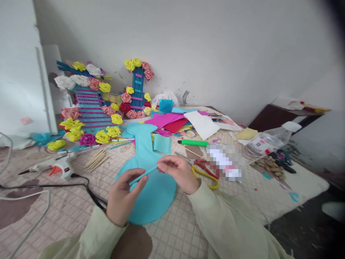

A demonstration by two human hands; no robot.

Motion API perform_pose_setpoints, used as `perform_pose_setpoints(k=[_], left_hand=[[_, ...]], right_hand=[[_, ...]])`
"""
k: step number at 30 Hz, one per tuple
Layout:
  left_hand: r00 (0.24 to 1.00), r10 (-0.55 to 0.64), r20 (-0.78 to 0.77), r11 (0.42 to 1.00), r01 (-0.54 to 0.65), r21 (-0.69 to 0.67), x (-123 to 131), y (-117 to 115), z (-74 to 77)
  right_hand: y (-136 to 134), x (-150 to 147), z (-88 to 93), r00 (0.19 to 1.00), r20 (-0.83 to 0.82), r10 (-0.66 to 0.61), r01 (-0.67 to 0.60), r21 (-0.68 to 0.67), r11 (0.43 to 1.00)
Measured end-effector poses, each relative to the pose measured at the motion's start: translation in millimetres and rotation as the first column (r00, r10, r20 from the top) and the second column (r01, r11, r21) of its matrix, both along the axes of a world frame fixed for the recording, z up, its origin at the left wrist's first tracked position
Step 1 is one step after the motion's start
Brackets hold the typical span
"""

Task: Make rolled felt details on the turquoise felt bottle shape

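A thin blue stick [142,175], perhaps paper-wrapped, is held slantwise between my two hands. My left hand [125,194] grips its lower end between thumb and fingers. At the upper end, the fingertips of my right hand [179,172] pinch it. Below both hands lies a light blue cutout [153,201] with a round base and a neck that widens at the top. A folded piece of the same blue paper [162,144] rests beside the neck.
A glue gun [63,166] and thin wooden sticks [97,160] lie left. Scissors with red handles [206,168], yellow-handled ones [207,180] and a green marker [194,142] lie right. Flower-trimmed pieces [93,108] lean at the back near coloured paper [164,119]. A plastic bottle [272,140] lies far right.
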State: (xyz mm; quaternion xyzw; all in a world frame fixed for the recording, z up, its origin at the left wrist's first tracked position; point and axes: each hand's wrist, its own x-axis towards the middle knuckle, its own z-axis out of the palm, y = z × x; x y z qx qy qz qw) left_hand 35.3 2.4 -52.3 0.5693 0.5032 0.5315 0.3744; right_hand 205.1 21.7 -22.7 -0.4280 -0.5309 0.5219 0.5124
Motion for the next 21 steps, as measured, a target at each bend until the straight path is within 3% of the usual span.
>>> perform_pose_setpoints(k=[9,16,21], left_hand=[[0.986,0.043,-0.159,0.996,-0.054,-0.064,-0.5,0.3,10.7],[0.995,-0.005,-0.104,1.000,0.004,-0.008,1.2,1.1,9.5],[0.993,0.011,-0.118,1.000,-0.013,-0.013,0.2,2.3,5.6]], right_hand=[[1.6,3.9,3.3,0.999,0.026,0.035,-0.034,-0.015,0.999],[0.8,-0.9,-1.7,0.997,0.065,0.052,-0.052,-0.007,0.999],[11.0,22.3,1.9,0.958,0.287,0.007,-0.042,0.117,0.992]])
